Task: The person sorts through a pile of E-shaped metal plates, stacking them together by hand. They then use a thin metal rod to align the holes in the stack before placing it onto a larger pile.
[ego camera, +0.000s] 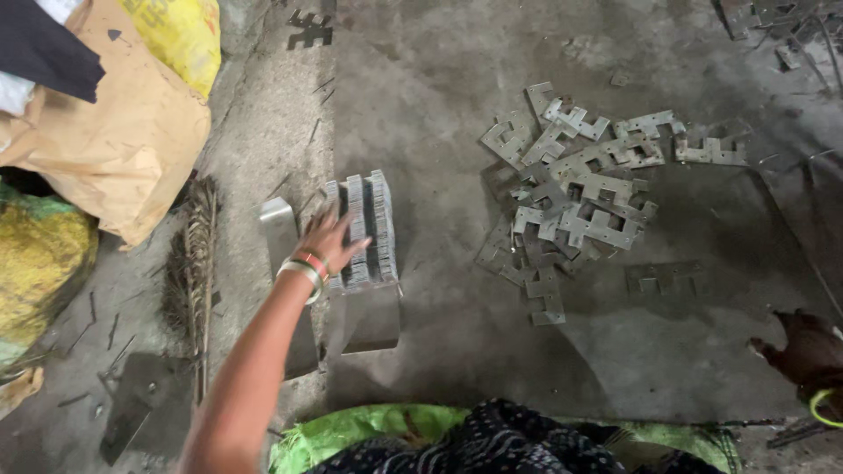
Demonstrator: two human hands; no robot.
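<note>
A person is sitting on a grey concrete floor (421, 79), seen from above. Their left hand (327, 239), bangles at the wrist, is reaching out with fingers spread, resting flat on a stack (369, 224) of thin metal plates standing on edge in neat rows, left of centre. The stack is sitting against a bent metal sheet (279, 230). Their right hand (803, 351) is lying near the right edge, dark and partly cut off; I cannot tell its grip. A loose pile (575, 197) of notched plates is spreading across the floor further right. The plates are looking stiff, heavy together, sharp-edged and likely to slide apart; gripping the stack's two outer faces seems safest. A brown sack (114, 132) is slumping far left.
</note>
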